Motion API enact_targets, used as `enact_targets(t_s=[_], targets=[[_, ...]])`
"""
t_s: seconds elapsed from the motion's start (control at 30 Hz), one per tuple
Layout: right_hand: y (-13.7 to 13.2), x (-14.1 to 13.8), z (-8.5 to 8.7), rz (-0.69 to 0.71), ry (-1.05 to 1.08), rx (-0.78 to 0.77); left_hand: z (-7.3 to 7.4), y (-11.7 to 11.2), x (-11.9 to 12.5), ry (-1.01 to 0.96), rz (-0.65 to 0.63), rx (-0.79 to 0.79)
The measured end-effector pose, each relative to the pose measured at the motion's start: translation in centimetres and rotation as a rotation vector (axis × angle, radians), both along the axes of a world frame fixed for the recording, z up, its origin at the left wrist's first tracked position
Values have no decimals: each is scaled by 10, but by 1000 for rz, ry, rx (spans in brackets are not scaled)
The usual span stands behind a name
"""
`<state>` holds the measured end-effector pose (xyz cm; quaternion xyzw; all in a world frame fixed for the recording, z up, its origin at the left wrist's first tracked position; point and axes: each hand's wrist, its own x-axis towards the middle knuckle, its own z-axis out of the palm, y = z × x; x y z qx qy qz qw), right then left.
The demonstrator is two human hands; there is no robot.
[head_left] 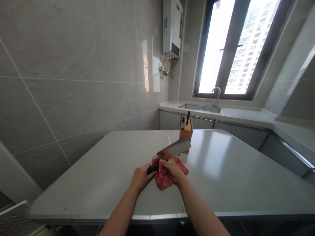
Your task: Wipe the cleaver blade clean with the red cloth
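My left hand (140, 177) is closed around the black handle of a cleaver (177, 148), just above the table. Its broad steel blade points away and to the right, tilted upward. In my right hand (174, 169) a red cloth (163, 178) is pinched around the handle's front end, close to the blade. The cloth's loose ends hang below and to the right of that hand. Behind the blade stands a wooden knife block (186, 131) with two dark-handled tools in its slots; the blade covers part of its lower front.
A folding table (103, 183) with a centre seam lies under my hands. Beyond it are a counter (242, 115), a sink (200, 108) and a faucet (217, 96) below a window. A tiled wall runs along the left, and a white perforated chair (14, 218) sits at lower left.
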<state>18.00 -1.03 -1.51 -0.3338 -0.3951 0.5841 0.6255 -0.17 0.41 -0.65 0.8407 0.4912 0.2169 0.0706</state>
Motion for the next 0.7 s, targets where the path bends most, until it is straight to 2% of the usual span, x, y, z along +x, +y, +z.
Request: enact_targets(t_s=[0.4, 0.7], targets=[[-1, 0, 5, 39, 7, 2, 0, -2, 0, -5, 9, 77], [-2, -2, 8, 54, 97, 42, 2, -2, -1, -38, 36, 80]])
